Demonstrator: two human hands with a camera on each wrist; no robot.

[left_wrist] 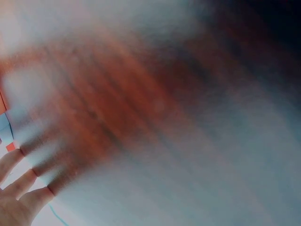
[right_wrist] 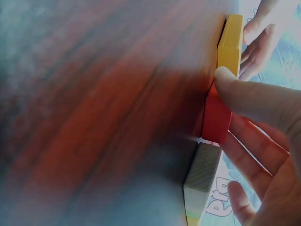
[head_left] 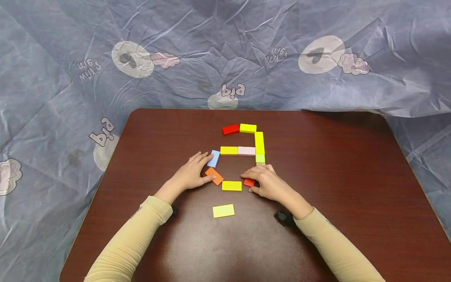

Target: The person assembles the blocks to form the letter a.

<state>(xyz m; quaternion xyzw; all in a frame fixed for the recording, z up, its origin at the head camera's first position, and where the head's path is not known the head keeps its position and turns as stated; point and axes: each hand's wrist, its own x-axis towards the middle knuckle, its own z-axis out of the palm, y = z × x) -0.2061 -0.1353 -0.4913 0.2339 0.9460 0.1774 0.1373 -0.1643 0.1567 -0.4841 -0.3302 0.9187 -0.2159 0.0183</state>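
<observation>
Fingers and thumb of your right hand [head_left: 268,182] pinch the near red block [head_left: 249,182]. It sits on the brown table [head_left: 334,164], just beside a yellow block [head_left: 231,186]. Your left hand [head_left: 190,173] has its fingers spread, with fingertips at the blue block [head_left: 214,159] and the thumb at the orange block [head_left: 213,175]. To do this well, I think you should slide the red one softly and flat, so you don't bump the blocks next to it. Let your left hand press only lightly, or its two blocks could skid. Check the edges before you let go.

I see no words on the blocks. The cloth [head_left: 197,51] behind has upside-down letters [head_left: 233,90]; one word may say "pig", but I'm not sure. Your left sleeve [head_left: 130,239] has tiny marks I can't read.
</observation>
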